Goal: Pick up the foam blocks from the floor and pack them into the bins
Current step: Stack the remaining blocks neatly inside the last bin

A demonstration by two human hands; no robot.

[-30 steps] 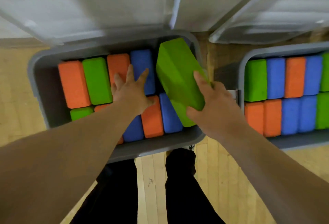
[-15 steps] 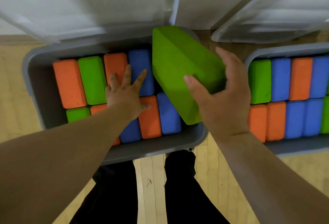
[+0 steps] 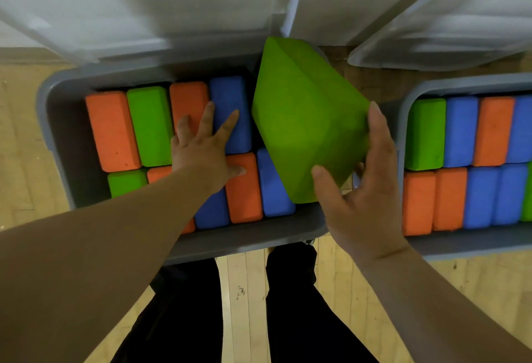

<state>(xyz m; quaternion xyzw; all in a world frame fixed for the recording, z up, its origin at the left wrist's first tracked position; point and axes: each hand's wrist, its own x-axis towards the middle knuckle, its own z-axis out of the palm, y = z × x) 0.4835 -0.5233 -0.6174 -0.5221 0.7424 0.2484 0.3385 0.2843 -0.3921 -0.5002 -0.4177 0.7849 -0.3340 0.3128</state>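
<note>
Green foam block point(image 3: 305, 120) seems light and squashy; my right hand point(image 3: 365, 204) clasps its narrow end, left hand point(image 3: 201, 149) pressing flat on packed blocks point(image 3: 112, 129)

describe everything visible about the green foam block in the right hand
The green foam block is a rectangular brick with rounded edges and a matte surface. It hangs tilted, one corner down, over the right end of the left grey plastic bin. The right hand grips it, thumb on the near face, fingers along its right side.
</note>
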